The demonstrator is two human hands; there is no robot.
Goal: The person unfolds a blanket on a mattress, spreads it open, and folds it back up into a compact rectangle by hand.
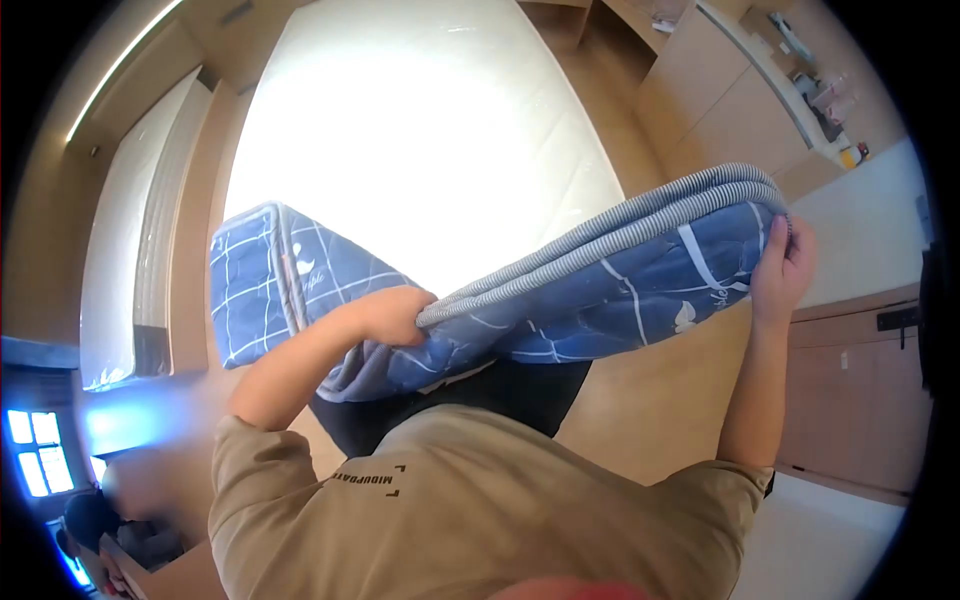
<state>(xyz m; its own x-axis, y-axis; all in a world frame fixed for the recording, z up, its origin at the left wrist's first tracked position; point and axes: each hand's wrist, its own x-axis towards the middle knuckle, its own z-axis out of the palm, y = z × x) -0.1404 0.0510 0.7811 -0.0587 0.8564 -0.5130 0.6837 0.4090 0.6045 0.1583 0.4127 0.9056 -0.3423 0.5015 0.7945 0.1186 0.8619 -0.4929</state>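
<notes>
A folded blue mattress pad [590,310] with white check lines, leaf prints and grey striped piping stretches across in front of my body. My left hand [398,316] is closed around its piped edge near the middle. At the far right end, my right hand [785,262] grips a corner, thumb on the near face. The pad's left part folds over and rests at the near end of a bare white mattress [430,120]. Some fingers of both hands are hidden behind the fabric.
Another mattress [135,240] in clear wrapping stands upright along the left wall. At the right back is a wooden cabinet [720,110] with small items on top. A door [850,400] is at right, a window [40,452] and a dark blurred shape [95,520] at lower left.
</notes>
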